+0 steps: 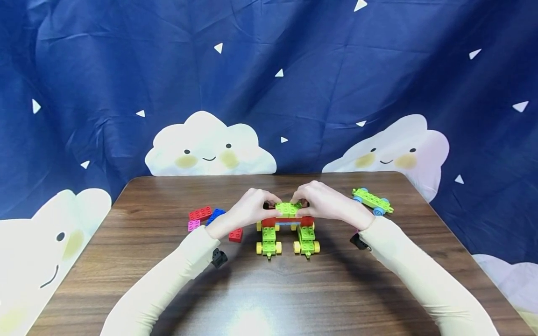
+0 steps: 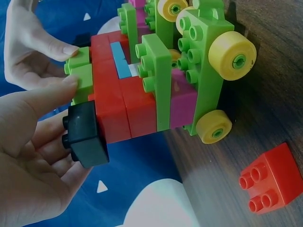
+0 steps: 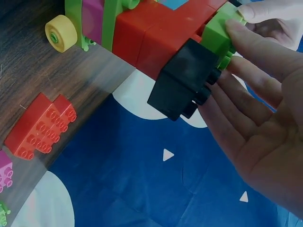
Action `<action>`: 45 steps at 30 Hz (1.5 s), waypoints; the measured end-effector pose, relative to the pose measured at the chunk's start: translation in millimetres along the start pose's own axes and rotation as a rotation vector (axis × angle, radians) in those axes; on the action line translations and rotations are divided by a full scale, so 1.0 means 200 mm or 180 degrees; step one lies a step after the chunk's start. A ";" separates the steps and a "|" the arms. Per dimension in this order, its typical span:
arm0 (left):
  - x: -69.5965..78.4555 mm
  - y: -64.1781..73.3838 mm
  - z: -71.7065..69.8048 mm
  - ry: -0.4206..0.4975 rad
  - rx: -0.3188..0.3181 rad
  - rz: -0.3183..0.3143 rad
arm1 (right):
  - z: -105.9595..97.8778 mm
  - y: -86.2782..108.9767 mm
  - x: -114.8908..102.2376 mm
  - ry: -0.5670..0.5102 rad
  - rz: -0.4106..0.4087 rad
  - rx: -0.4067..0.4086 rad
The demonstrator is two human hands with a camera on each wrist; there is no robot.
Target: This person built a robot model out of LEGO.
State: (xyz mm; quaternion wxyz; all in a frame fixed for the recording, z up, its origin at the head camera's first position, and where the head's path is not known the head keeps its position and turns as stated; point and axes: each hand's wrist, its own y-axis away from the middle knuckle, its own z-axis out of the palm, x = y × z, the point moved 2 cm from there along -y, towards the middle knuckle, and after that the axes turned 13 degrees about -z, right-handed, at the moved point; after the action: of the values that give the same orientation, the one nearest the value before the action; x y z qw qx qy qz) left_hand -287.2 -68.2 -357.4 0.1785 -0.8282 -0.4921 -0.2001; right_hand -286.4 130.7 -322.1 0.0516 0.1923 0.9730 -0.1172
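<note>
A toy-brick build stands on the table, with red bricks bridging two green wheeled bases with yellow wheels. Two small green bricks lie side by side on its top. My left hand grips the left one, thumb at the near side and fingers behind. From the other side, my right hand grips the right green brick in the same way. A black brick sits at the build's left end beside the left fingers. Another black brick is near the right fingers.
Left of the build lie loose bricks: a long red one, a pink one, a blue one and a small red one. A green wheeled base with blue wheels stands at the back right. A blue curtain hangs behind.
</note>
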 end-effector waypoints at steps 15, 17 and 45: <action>0.02 0.00 0.00 -0.0036 -0.0010 0.0038 | -0.03 0.00 0.01 -0.0161 0.0026 -0.0148; 0.02 0.00 0.00 -0.0034 -0.0006 0.0042 | -0.03 0.01 0.00 -0.0134 0.0030 -0.0167; 0.00 0.00 0.00 0.0007 0.0008 0.0018 | 0.01 -0.02 -0.02 0.0320 -0.0312 -0.0118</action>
State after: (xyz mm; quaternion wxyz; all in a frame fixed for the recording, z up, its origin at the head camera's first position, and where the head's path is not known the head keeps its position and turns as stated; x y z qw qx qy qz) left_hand -287.7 -67.9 -356.6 0.1807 -0.8291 -0.4899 -0.1999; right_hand -283.2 125.1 -322.1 0.0004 0.1491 0.9846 -0.0917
